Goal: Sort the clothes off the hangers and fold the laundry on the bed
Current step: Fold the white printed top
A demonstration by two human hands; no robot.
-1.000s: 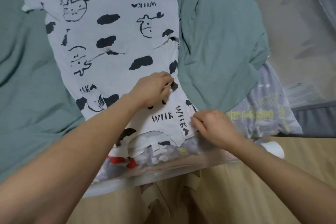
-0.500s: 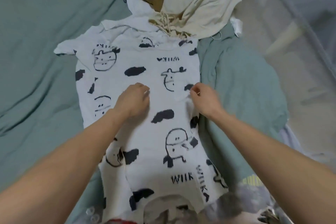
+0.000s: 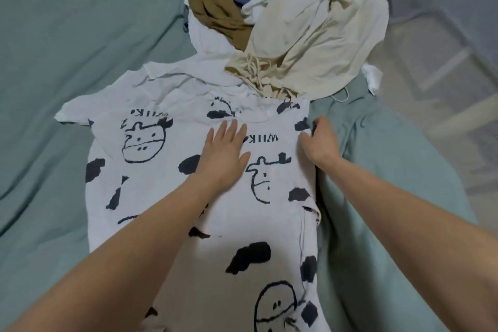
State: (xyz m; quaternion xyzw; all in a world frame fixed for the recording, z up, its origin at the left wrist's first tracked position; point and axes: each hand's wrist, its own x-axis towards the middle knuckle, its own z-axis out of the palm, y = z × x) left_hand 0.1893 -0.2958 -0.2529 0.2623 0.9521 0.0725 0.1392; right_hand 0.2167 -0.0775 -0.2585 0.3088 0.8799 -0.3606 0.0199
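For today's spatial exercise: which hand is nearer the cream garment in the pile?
Right. The right hand grips the cow-print shirt's right edge, just below the cream garment. The left hand lies flat mid-shirt, further left and lower.

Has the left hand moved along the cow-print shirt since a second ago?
Yes. The left hand now lies flat far up the cow-print shirt, near the collar and laundry pile; earlier it was near the hem.

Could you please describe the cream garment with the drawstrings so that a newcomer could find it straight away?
On the green bed, look past the cow-print shirt to the heap of clothes at its far end. The cream garment lies on top of the heap's right side; unlike the brown garment beside it, it is pale and trails knotted drawstrings.
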